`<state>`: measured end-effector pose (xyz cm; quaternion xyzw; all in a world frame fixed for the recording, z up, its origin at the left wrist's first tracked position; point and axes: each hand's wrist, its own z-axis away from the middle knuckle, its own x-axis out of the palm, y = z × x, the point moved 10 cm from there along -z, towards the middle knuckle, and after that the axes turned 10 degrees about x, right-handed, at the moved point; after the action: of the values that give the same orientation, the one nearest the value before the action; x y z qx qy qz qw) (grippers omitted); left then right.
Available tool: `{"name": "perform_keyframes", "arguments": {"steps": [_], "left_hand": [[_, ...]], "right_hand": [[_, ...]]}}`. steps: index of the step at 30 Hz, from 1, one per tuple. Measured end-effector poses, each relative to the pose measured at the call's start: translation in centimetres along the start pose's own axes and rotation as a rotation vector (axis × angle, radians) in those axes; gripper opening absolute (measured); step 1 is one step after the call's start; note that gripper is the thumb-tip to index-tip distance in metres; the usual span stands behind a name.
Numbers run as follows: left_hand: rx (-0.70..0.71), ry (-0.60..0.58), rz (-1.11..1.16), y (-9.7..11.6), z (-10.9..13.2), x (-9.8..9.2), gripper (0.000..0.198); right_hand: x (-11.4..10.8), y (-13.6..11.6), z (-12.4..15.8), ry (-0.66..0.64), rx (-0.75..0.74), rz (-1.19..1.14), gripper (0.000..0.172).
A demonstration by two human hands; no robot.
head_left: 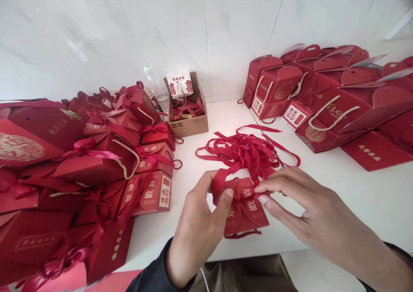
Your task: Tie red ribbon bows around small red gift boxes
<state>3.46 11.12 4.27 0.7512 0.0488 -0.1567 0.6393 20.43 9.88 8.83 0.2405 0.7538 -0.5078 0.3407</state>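
A small red gift box (253, 216) with gold lettering lies on the white table in front of me, its top flaps folded together. Red ribbon (220, 186) crosses its top. My left hand (200, 223) is closed at the box's left side, thumb and fingers around a broad loop of the ribbon. At the right side, the thumb and index finger of my right hand (306, 206) pinch a piece of the same ribbon. Just behind the box lies a tangled heap of loose red ribbon (245, 148). A thin dark red cord loop shows at the box's near edge.
Ribbon-tied red boxes (97, 158) are piled on the left. Larger red boxes with rope handles (342, 98) stand at the back right. An open cardboard box (190, 126) holding red items and a clear plastic bottle (157, 87) stand against the marbled wall (238, 34).
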Motion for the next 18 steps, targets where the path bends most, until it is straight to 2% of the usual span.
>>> {"name": "perform_keyframes", "arguments": {"steps": [3, 6, 7, 9, 12, 14, 18], "left_hand": [[0.077, 0.030, -0.157, 1.0, -0.1, -0.4, 0.019], [0.090, 0.145, -0.117, 0.9, -0.1, -1.8, 0.022], [0.036, 0.191, -0.014, 0.1, 0.0, -2.3, 0.023], [-0.158, 0.254, 0.346, -2.4, 0.3, -2.3, 0.028], [-0.431, 0.284, 0.886, -4.7, 1.1, -0.3, 0.031], [-0.492, 0.314, 1.009, -5.0, 1.3, 0.2, 0.034], [-0.430, 0.421, 0.952, -5.1, 1.5, -0.4, 0.034]], "right_hand": [[0.4, -0.7, -0.2, -0.030, -0.037, 0.002, 0.010], [0.7, -0.5, -0.3, -0.067, -0.020, -0.012, 0.014], [0.7, -0.2, -0.3, -0.070, -0.009, -0.010, 0.016], [0.7, 0.3, -0.3, -0.070, 0.021, -0.001, 0.017], [0.6, 0.6, -0.3, -0.060, 0.037, 0.003, 0.013], [0.4, 0.3, -0.4, -0.053, 0.028, -0.004, 0.012], [0.6, -0.6, -0.5, -0.098, 0.015, -0.050, 0.011]]}}
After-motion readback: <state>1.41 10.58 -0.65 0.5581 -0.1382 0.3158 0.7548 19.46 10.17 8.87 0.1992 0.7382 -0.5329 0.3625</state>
